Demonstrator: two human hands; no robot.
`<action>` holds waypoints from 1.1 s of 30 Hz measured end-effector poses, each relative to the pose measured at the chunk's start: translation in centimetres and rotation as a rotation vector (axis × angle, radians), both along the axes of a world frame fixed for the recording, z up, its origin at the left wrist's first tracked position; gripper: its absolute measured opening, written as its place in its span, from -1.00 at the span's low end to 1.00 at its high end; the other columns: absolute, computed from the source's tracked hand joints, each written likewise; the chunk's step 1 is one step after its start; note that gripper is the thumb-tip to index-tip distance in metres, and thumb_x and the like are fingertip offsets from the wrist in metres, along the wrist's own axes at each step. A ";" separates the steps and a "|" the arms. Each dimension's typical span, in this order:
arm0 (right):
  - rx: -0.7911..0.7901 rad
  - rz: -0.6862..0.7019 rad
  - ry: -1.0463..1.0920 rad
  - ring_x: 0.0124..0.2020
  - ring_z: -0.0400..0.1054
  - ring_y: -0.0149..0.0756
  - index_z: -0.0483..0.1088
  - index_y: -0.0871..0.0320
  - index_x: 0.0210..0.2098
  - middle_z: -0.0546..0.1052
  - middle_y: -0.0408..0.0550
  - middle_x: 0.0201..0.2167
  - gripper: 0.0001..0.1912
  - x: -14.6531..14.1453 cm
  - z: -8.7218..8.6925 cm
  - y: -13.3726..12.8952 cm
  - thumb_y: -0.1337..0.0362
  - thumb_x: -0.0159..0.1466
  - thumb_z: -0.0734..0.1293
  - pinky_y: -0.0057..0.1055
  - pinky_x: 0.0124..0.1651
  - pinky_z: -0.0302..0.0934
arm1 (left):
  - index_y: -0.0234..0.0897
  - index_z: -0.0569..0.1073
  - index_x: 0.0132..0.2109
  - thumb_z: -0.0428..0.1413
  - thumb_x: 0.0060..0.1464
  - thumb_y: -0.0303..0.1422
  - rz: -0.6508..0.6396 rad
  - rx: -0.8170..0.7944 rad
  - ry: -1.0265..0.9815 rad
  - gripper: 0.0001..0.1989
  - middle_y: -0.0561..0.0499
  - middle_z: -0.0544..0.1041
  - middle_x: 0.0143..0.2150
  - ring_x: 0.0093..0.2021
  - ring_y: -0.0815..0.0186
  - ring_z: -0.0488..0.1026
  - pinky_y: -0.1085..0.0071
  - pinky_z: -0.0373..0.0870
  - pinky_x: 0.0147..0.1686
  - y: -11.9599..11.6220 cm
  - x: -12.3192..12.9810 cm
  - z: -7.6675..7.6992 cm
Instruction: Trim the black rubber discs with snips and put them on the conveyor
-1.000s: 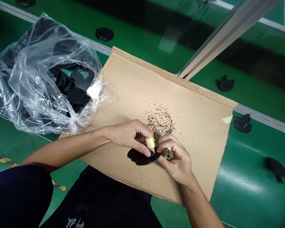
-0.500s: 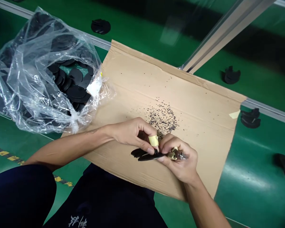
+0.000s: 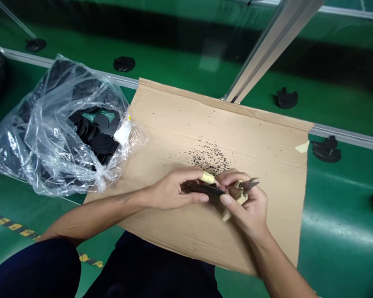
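Note:
Over the cardboard sheet [image 3: 186,231], both hands hold a small stack of thin black plastic discs [image 3: 205,189]. My left hand [image 3: 170,191] grips its left side, thumb in front and fingers behind; yellow tape wraps one fingertip. At the stack's right end, my right hand [image 3: 251,207] pinches the edge between thumb and fingertips. The same hand also carries nippers [image 3: 250,184] with yellowish handles, their metal jaws pointing right, away from the discs. Just behind the hands, tiny black plastic bits [image 3: 209,157] lie scattered on the cardboard. My fingers hide part of the discs.
A clear plastic bag [image 3: 49,136] full of black discs lies open at the left. Several black pieces, one of them a notched disc [image 3: 287,98], rest on the green surface [image 3: 345,207]. A metal post [image 3: 255,54] rises behind the cardboard.
The black discs have been raised a little and turned, and my left hand now wraps their left side instead of pinching near the middle. The nippers have swung in my right hand. The view has shifted.

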State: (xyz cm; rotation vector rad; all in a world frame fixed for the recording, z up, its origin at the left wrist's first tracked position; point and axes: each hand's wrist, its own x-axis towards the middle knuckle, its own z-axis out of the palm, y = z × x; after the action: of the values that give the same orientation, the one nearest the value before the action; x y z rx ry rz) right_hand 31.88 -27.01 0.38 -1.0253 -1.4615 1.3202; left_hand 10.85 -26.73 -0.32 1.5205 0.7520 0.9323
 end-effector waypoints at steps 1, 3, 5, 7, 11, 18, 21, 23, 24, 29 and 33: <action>-0.032 -0.029 0.042 -0.23 0.40 -0.18 0.45 0.05 -0.21 0.49 -0.03 -0.28 -0.71 0.2 0.0 0.2 0.00 0.24 0.46 -0.20 -0.13 0.36 | -0.31 0.59 -0.01 0.27 0.18 -0.30 0.038 0.021 -0.018 -0.74 -0.10 0.61 -0.12 -0.12 0.29 0.53 0.40 0.48 -0.08 -0.1 0.1 -0.1; -0.120 -0.085 0.149 -0.15 0.41 -0.13 0.44 -0.02 -0.08 0.48 -0.01 -0.22 -0.63 0.7 0.1 0.8 -0.12 0.29 0.35 -0.10 -0.06 0.38 | -0.31 0.58 0.00 0.24 0.21 -0.35 0.088 0.021 -0.067 -0.76 -0.11 0.62 -0.10 -0.09 0.29 0.55 0.41 0.49 -0.04 -0.1 0.1 -0.3; -0.216 -0.092 0.247 -0.11 0.42 -0.10 0.39 -0.12 0.02 0.46 -0.03 -0.21 -0.59 1.2 0.2 1.5 -0.19 0.37 0.18 -0.04 -0.07 0.40 | -0.30 0.58 0.03 0.23 0.22 -0.37 0.111 -0.024 -0.108 -0.75 -0.11 0.63 -0.06 -0.06 0.30 0.57 0.41 0.51 -0.02 0.1 -0.1 -0.4; -0.290 -0.060 0.292 -0.14 0.44 -0.09 0.36 -0.17 0.04 0.45 -0.04 -0.24 -0.53 1.6 0.4 2.0 -0.23 0.40 0.04 -0.02 -0.13 0.42 | -0.31 0.58 0.03 0.24 0.21 -0.37 0.076 -0.080 -0.132 -0.75 -0.12 0.63 -0.05 -0.05 0.29 0.58 0.41 0.53 -0.01 0.3 -0.2 -0.4; -0.240 -0.102 0.214 -0.16 0.43 -0.13 0.36 -0.08 -0.03 0.42 -0.03 -0.25 -0.48 0.7 0.0 1.6 -0.27 0.39 0.03 -0.05 -0.06 0.43 | -0.35 0.60 0.01 0.24 0.20 -0.38 -0.194 -0.178 -0.180 -0.75 -0.17 0.65 -0.05 -0.05 0.26 0.62 0.38 0.55 -0.01 0.0 0.1 0.0; -0.035 -0.163 0.065 -0.10 0.38 -0.18 0.29 0.00 -0.04 0.39 -0.05 -0.17 -0.50 -1.9 -1.5 -0.8 -0.27 0.36 0.16 -0.12 0.09 0.34 | -0.28 0.61 0.02 0.23 0.20 -0.44 -0.366 -0.183 -0.048 -0.75 -0.11 0.68 -0.05 -0.05 0.31 0.63 0.43 0.54 0.04 -1.8 1.5 0.5; -0.014 -0.145 0.011 -0.07 0.36 -0.17 0.27 -0.02 0.06 0.38 -0.04 -0.14 -0.48 -1.4 -1.3 -1.0 -0.25 0.35 0.21 -0.10 0.12 0.31 | -0.28 0.61 0.03 0.22 0.21 -0.44 -0.295 -0.083 0.001 -0.75 -0.09 0.69 -0.06 -0.06 0.32 0.63 0.46 0.54 0.01 -2.1 1.6 0.3; 0.001 -0.086 -0.043 0.01 0.35 -0.14 0.20 -0.03 0.20 0.39 -0.01 -0.07 -0.38 -0.9 -1.0 -0.8 -0.20 0.31 0.31 -0.06 0.17 0.27 | -0.29 0.60 0.04 0.21 0.22 -0.42 -0.256 -0.030 0.009 -0.75 -0.10 0.69 -0.09 -0.09 0.30 0.64 0.44 0.55 -0.03 -2.0 1.5 0.1; 0.010 -0.061 -0.068 0.05 0.34 -0.12 0.14 -0.04 0.27 0.41 0.00 -0.03 -0.33 -0.7 -0.9 -0.7 -0.14 0.29 0.36 -0.05 0.20 0.26 | -0.30 0.60 0.03 0.21 0.23 -0.41 -0.243 -0.019 0.006 -0.76 -0.11 0.69 -0.10 -0.09 0.29 0.64 0.43 0.55 -0.03 -2.0 1.5 0.1; 0.069 -0.098 -0.117 0.10 0.38 -0.13 0.17 -0.05 0.27 0.45 0.04 0.12 -0.38 0.4 -0.6 0.3 0.14 0.29 0.44 -0.04 0.22 0.29 | -0.32 0.57 0.03 0.18 0.24 -0.41 -0.167 -0.074 -0.032 -0.77 -0.13 0.66 -0.03 -0.02 0.26 0.61 0.36 0.54 0.06 -1.3 0.9 0.0; 0.201 -0.101 -0.240 0.20 0.33 -0.02 0.36 -0.03 0.19 0.43 0.06 0.19 -0.47 1.8 -0.3 1.3 0.15 0.26 0.47 0.03 0.30 0.21 | -0.31 0.51 0.06 0.20 0.24 -0.35 0.037 -0.051 -0.016 -0.73 -0.13 0.63 -0.03 -0.02 0.28 0.59 0.42 0.52 0.03 -0.3 -0.3 -0.1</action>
State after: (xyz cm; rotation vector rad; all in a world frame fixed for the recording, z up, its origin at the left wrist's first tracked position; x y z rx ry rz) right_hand 33.72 -25.68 0.11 -1.1371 -1.6603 0.9814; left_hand 10.50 -27.02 -0.41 1.4580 0.7890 0.9445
